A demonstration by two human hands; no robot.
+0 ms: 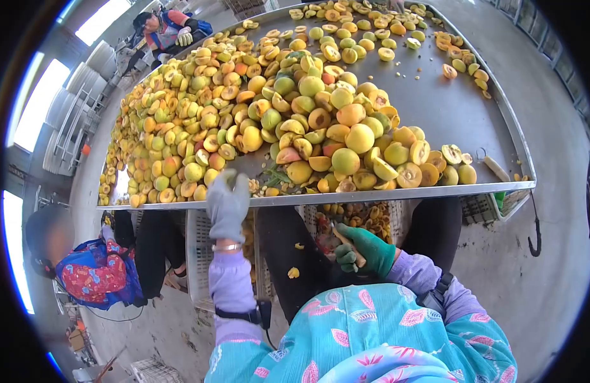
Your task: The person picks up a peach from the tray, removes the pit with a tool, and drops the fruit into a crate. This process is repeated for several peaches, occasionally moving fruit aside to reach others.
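My left hand (228, 203), in a grey glove, reaches over the table's near rim with fingers apart, close to halved yellow peaches. Nothing shows in it. My right hand (375, 252), in a green glove, is low over my lap, its fingers wrapped around a small wooden-handled tool (350, 246) with a short metal tip pointing up and left. Ahead, a big heap of whole and halved yellow peaches (244, 108) covers much of the metal table (461, 118). Some green leaves (277, 175) and loose bits lie by the near rim.
A second wooden-handled tool (497, 168) with a wire loop lies at the table's right corner. Below the rim stand plastic crates (199, 255), one with peach pieces. A dark hook (534, 236) hangs at right. One co-worker (94, 277) sits at left, another (164, 32) farther back.
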